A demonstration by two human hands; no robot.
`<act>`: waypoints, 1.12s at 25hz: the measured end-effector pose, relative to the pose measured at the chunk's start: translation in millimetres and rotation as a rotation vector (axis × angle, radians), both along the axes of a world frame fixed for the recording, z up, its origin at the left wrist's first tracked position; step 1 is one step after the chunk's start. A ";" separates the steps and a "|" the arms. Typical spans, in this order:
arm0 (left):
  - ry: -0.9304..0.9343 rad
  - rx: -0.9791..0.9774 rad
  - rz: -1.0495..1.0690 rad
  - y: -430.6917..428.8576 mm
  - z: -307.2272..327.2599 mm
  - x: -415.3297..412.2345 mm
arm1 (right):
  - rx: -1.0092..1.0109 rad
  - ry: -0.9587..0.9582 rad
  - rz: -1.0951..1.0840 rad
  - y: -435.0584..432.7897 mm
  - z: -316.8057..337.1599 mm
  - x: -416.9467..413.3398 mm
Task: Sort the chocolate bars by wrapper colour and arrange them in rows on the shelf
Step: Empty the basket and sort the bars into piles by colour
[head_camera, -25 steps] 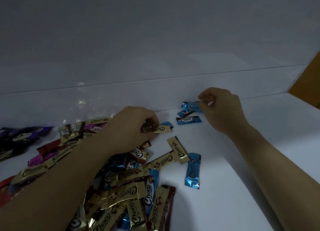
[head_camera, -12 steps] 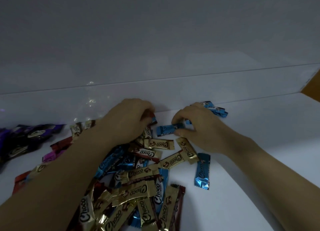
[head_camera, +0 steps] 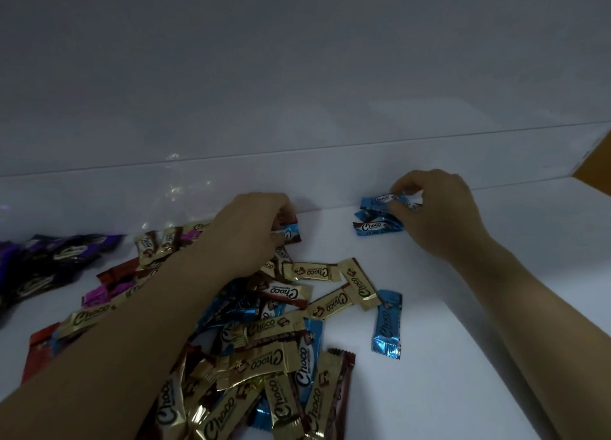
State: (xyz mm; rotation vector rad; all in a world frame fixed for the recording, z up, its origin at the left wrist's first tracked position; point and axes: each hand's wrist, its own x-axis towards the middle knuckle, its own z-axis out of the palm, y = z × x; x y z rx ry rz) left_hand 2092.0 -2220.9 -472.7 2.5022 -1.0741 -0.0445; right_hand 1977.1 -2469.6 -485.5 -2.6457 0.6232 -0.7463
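A mixed heap of chocolate bars (head_camera: 264,337) in gold, blue, red and pink wrappers covers the white shelf (head_camera: 463,357) at the lower left. My left hand (head_camera: 246,231) reaches over the heap and pinches a blue bar (head_camera: 291,234) at the back wall. My right hand (head_camera: 436,213) holds another blue bar (head_camera: 380,201) by its end, over a small group of blue bars (head_camera: 377,226) at the back wall. One blue bar (head_camera: 386,324) lies alone right of the heap.
A cluster of purple bars (head_camera: 49,261) lies at the far left. The shelf's white back wall (head_camera: 297,109) rises behind everything. A brown panel (head_camera: 595,172) shows at the far right edge.
My right hand has carried a blue bar from beside the heap right to the blue group at the back wall. My left hand stayed at the heap's back and now pinches a blue bar.
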 end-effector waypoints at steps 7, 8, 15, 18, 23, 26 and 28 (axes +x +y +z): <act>0.151 -0.385 -0.136 -5.8 21.6 -17.4 | 0.383 -0.010 0.513 65.3 5.1 0.5; 0.167 -0.396 -0.148 -6.7 22.0 -18.8 | 0.411 -0.042 0.529 67.3 4.6 1.3; 0.187 -0.396 -0.052 -3.3 18.8 -11.3 | 0.280 -0.177 0.227 34.3 12.0 2.8; 0.207 -0.446 -0.023 -2.4 19.1 -6.6 | 0.088 -0.081 -0.003 6.4 7.0 2.7; 0.164 -0.070 -0.080 9.5 27.2 2.9 | -0.040 -0.058 -0.027 2.9 -4.2 3.4; 0.029 0.220 -0.080 18.5 36.8 4.6 | -0.042 -0.086 0.095 17.3 -7.8 5.3; 0.050 0.349 -0.102 20.9 37.9 3.0 | -0.039 -0.077 0.181 28.7 -10.5 6.4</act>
